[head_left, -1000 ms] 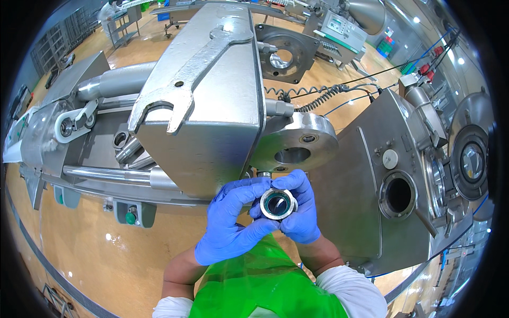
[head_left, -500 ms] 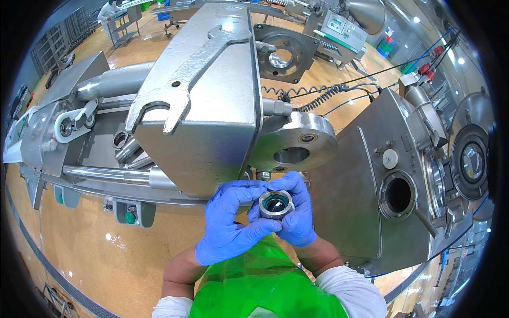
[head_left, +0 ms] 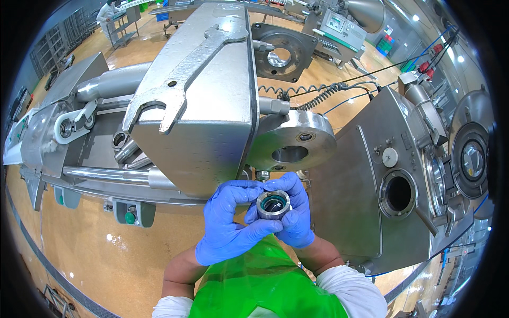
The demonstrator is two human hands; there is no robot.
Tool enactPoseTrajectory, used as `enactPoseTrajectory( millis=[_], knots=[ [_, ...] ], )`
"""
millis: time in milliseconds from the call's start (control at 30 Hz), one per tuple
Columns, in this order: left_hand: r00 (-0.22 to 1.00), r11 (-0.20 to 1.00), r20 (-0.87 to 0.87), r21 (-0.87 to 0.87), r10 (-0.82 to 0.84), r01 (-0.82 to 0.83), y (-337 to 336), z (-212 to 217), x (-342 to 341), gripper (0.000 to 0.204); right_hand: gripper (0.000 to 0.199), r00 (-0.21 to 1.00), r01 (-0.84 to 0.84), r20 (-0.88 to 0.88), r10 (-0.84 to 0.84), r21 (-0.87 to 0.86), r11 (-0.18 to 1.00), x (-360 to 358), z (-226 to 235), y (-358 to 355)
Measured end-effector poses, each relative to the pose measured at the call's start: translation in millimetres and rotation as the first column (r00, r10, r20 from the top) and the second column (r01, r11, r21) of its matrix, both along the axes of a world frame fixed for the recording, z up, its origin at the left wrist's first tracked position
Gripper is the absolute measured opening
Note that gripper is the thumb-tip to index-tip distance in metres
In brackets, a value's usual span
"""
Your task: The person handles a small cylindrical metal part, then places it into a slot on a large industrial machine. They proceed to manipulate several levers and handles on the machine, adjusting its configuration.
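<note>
Because the ring is small, both hands share it, just above the green apron (head_left: 260,283). Clock read from the ring, 12 straight ahead of the wearer.

At the centre: short metal ring (head_left: 272,215), dark green band inside, open mouth tipped up and towards the wearer, presumably so the bore can be looked into. Left hand (head_left: 225,220), blue-gloved, on the 9 o'clock side: thumb along the near wall, fingers arched over the far side. Right hand (head_left: 297,217), also gloved, wraps the 3 o'clock side. Both half closed, only as far as the ring's width allows; hidden fingertips, cannot tell. Paired hold likely steadies a smooth, round piece.

Just past the hands, between 12 and 1: round steel flange (head_left: 318,146) with a wide hole, apart from the ring.

At 10, big steel housing (head_left: 212,148). On its top, towards 11, a fork-ended wrench (head_left: 183,85) lies flat, prongs to the near edge; the broad top probably serves as a handy shelf.

At 3, steel cabinet (head_left: 344,196) with a round port.

Near 10, further off, loose metal tubes (head_left: 127,152) lie in a trough, whose sides probably stop them rolling.

Farthest, between 10 and 11: a co-worker (head_left: 107,18) in white.
</note>
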State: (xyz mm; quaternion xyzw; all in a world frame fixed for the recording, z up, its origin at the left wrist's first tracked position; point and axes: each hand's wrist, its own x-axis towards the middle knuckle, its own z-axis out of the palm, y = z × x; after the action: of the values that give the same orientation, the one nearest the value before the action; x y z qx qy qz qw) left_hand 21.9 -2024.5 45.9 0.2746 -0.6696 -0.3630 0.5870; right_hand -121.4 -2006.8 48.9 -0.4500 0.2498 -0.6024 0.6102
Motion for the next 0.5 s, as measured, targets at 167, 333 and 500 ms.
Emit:
enactPoseTrajectory(
  millis=[167, 333, 500],
  knots=[
    [1.0, 1.0, -0.013, -0.006, 0.01, -0.01, 0.3, -2.1, 0.3, 0.056, 0.065, 1.0, -0.009, 0.012, 0.009, -0.008, 1.0, 2.8, 1.1, -0.7],
    [1.0, 0.999, -0.014, -0.036, 0.004, -0.004, -0.8, 0.5, 2.2, 0.056, 0.067, 1.0, -0.022, 0.003, 0.022, -0.022, 1.0, 3.8, 1.6, -1.5],
    [0.999, 1.0, -0.042, -0.017, -0.008, 0.007, 0.7, 2.2, 4.4, 0.055, 0.064, 0.999, -0.045, 0.021, 0.046, -0.044, 0.998, 5.6, 1.1, -3.2]
  ],
)
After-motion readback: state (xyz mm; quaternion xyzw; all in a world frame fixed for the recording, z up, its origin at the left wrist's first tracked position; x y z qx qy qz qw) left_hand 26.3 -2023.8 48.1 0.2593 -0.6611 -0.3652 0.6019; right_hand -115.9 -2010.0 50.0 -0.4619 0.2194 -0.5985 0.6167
